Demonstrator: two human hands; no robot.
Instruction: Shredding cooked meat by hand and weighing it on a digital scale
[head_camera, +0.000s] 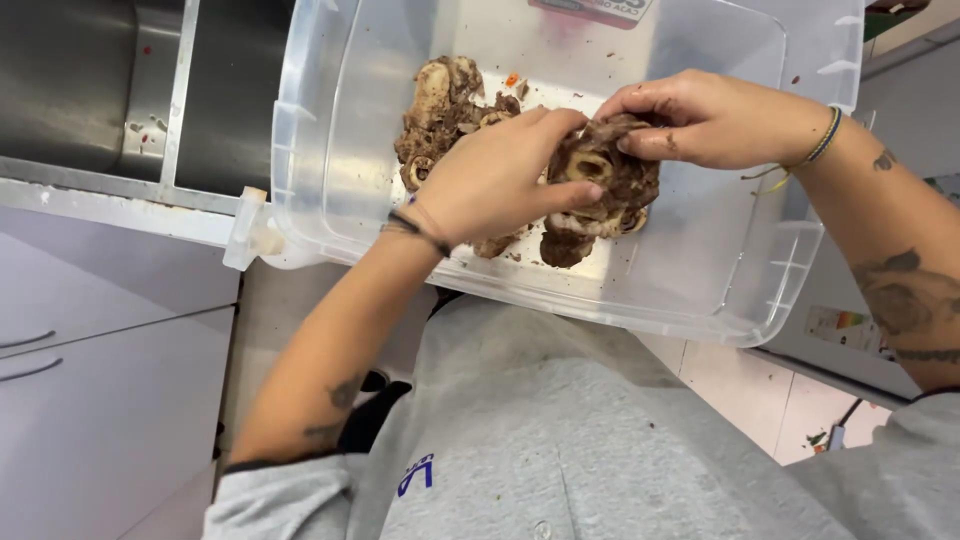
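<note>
A clear plastic tub (740, 270) sits tilted in front of me with several dark brown cooked meat pieces with round bones in it. My left hand (495, 180) grips a bone-in meat piece (605, 185) from the left, thumb pressed on it. My right hand (700, 118) pinches the same piece from the top right. A second heap of meat and bones (445, 110) lies further back in the tub, left of my hands. More pieces (565, 245) lie under the held one.
A stainless steel counter and sink edge (120, 110) run along the upper left. Grey cabinet drawers (90, 380) stand below it. A tiled floor (760, 400) shows at lower right, beside a white appliance (850, 330).
</note>
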